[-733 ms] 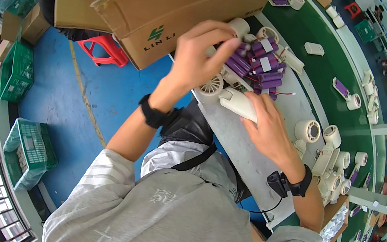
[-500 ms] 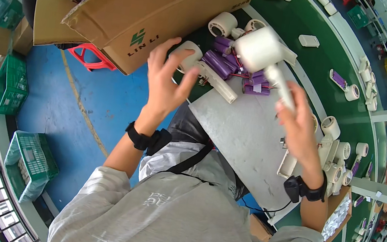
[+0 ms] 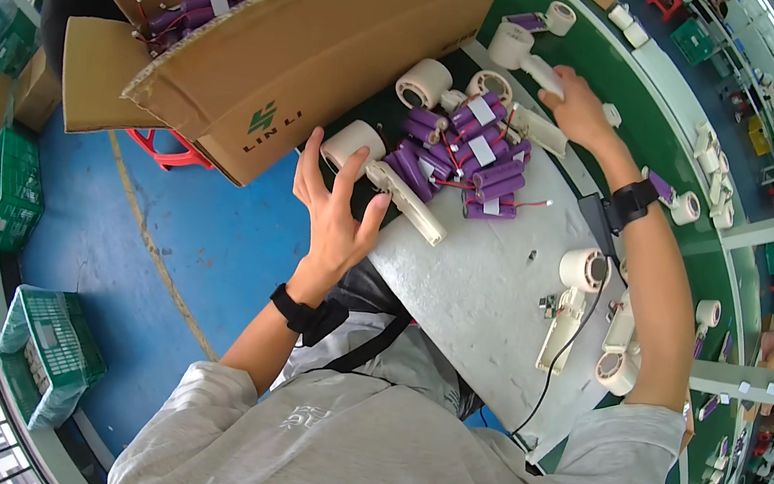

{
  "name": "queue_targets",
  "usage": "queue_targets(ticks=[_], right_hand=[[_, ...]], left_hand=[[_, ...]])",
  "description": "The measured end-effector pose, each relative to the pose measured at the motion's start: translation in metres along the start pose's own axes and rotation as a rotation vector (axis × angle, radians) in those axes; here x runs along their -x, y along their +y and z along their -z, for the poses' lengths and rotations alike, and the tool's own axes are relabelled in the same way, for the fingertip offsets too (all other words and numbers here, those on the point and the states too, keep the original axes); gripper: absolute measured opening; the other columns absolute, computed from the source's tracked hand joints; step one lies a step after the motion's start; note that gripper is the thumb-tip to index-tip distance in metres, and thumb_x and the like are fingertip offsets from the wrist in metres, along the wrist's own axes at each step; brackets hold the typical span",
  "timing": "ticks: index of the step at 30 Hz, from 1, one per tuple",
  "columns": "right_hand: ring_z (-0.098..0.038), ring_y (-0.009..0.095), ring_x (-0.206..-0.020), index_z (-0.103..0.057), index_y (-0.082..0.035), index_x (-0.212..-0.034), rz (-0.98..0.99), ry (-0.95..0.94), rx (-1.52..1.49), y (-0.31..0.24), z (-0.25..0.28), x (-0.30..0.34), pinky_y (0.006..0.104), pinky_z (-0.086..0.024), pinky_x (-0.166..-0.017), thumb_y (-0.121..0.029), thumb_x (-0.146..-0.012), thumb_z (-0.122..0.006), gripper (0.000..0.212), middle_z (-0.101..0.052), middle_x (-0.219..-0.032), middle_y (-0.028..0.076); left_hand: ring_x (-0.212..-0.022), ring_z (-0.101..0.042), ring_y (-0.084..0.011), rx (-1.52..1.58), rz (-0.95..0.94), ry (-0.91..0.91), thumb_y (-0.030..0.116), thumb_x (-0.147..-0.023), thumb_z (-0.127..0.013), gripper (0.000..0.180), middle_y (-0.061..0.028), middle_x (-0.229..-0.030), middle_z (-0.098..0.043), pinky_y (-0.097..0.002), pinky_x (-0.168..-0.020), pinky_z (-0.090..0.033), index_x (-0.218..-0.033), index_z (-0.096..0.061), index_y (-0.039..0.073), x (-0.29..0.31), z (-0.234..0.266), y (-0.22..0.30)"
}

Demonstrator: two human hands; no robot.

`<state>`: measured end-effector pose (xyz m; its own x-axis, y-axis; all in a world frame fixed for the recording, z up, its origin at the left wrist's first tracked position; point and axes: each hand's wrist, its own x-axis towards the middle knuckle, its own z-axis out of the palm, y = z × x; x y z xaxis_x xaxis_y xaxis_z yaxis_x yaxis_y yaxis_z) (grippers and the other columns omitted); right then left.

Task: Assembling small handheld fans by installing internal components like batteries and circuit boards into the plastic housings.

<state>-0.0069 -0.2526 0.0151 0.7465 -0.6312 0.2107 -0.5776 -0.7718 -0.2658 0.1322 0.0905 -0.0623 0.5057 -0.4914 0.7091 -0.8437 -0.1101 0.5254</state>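
Observation:
My right hand [image 3: 578, 110] is stretched out toward the far right, closed on the handle of a white handheld fan [image 3: 511, 47]. The fan's round head points left over the green belt's near edge. My left hand [image 3: 335, 219] has its fingers spread beside a second white handheld fan housing [image 3: 405, 202], which lies on the near left of the work surface. Its fingertips overlap the round head; whether they press on it I cannot tell. Between the hands is a pile of purple battery packs [image 3: 471, 159] with thin red leads.
A large cardboard box [image 3: 338, 42] of battery packs stands at the left. More white fan housings [image 3: 580, 270] lie on the grey table [image 3: 463, 274] at the right. The green belt [image 3: 626, 77] carries other fan parts. A black cable [image 3: 563, 356] crosses the table by my right arm.
My right hand has moved away and up with the fan, from over the table to the belt's edge. My left hand stays by the other housing, and my view has shifted slightly.

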Motion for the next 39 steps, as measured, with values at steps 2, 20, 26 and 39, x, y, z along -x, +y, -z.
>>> queue_targets(ticks=[2, 20, 26, 39], right_hand=[[-0.061, 0.036, -0.103, -0.050, -0.003, -0.129, 0.059, -0.043, -0.033, 0.004, -0.011, -0.010, 0.0383, -0.048, -0.088, -0.030, -0.087, -0.066, 0.053, -0.063, -0.111, 0.023], [-0.064, 0.015, -0.098, -0.061, -0.002, -0.119, 0.466, 0.369, -0.729, -0.166, 0.130, -0.042, 0.0296, -0.047, -0.089, -0.021, -0.091, -0.065, 0.034, -0.066, -0.109, 0.006], [-0.048, 0.031, -0.127, -0.050, 0.001, -0.134, 0.515, -0.018, -0.200, -0.260, 0.047, -0.113, 0.0394, -0.039, -0.105, -0.057, -0.084, -0.065, 0.078, -0.053, -0.135, 0.019], [-0.050, 0.035, -0.128, -0.052, -0.008, -0.137, 0.276, -0.236, 0.006, -0.254, 0.004, -0.116, 0.0453, -0.037, -0.108, -0.084, -0.073, -0.047, 0.100, -0.053, -0.138, 0.016]], left_hand=[[-0.134, -0.029, -0.0445, 0.004, 0.010, 0.027, 0.027, -0.080, -0.070, 0.050, -0.0293, -0.148, -0.026, -0.0527, -0.106, -0.025, -0.125, -0.058, 0.012, 0.001, 0.007, -0.001], [-0.082, -0.067, -0.0201, 0.258, 0.060, -0.268, 0.033, -0.089, -0.067, 0.041, -0.0106, -0.090, -0.070, -0.0302, -0.072, -0.052, -0.114, -0.062, 0.000, -0.096, 0.150, 0.046], [-0.087, -0.068, -0.0325, -0.057, 0.152, -0.309, 0.042, -0.080, -0.074, 0.057, -0.0144, -0.092, -0.070, -0.0349, -0.074, -0.054, -0.122, -0.061, 0.006, -0.149, 0.129, 0.041], [-0.113, -0.058, -0.0450, -0.660, 0.488, -0.571, 0.089, -0.073, -0.042, 0.109, -0.0272, -0.111, -0.065, -0.0477, -0.098, -0.045, -0.145, -0.041, 0.007, -0.178, 0.093, -0.003]])
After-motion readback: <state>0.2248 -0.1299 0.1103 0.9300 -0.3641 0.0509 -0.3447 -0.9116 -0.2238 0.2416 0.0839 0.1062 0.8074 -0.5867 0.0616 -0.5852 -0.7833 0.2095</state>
